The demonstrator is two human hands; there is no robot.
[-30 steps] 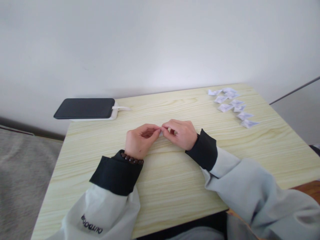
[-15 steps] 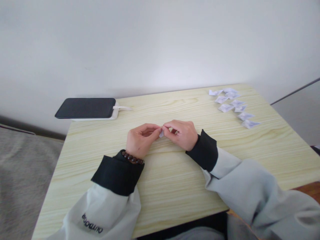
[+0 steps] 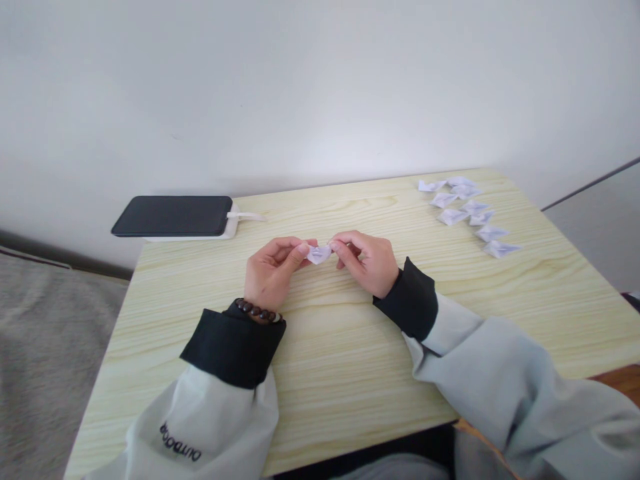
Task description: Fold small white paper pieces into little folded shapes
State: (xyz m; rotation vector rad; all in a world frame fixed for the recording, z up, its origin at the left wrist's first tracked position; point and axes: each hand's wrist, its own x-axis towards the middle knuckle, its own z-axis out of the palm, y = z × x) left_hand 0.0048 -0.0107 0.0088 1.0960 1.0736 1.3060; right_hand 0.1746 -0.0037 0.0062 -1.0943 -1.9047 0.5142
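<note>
Between my two hands, a small folded white paper piece [image 3: 319, 254] is held above the middle of the table. My left hand [image 3: 277, 267] pinches its left end between thumb and fingers, and a dark bead bracelet circles that wrist. At the right end of the paper, my right hand [image 3: 367, 261] has its thumb and index finger closed on the tip. Several small folded white paper boats [image 3: 451, 216] lie in a loose group at the back right of the table.
A black phone [image 3: 173, 215] rests on a white block at the back left, with a white cable [image 3: 247, 216] beside it. The light wood-grain table [image 3: 350, 373] meets a white wall behind.
My hands have moved slightly apart and a little farther back. More of the folded paper now shows between them, spread wider than before.
</note>
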